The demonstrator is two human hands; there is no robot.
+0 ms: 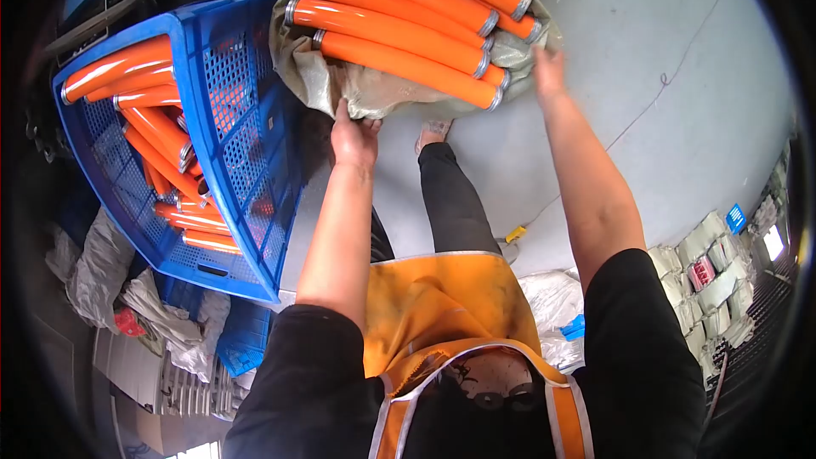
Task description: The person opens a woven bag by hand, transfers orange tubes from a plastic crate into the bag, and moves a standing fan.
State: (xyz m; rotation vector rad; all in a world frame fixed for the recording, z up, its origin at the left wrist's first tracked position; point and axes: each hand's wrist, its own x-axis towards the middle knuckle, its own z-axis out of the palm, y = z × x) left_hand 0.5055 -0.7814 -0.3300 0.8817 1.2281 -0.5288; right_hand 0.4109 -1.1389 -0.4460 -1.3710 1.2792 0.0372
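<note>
A pale woven plastic sack [374, 95] with its mouth spread wide is in front of me, at the top of the head view. Several glossy orange tubes [395, 32] with silvery ringed ends lie side by side in it. My left hand [354, 138] grips the sack's near edge, thumb on top and fingers curled beneath. At the sack's right side, my right hand [549, 72] is closed on the edge, its fingertips partly hidden by the material. Neither hand touches a tube.
Just left of the sack stands a tilted-looking blue plastic crate [191, 68] holding more orange tubes. A thin cord [633, 123] runs over the grey floor [680, 119] at right. Stacked pale bundles [705, 289] sit at lower right, and crumpled plastic bags [106, 263] at lower left.
</note>
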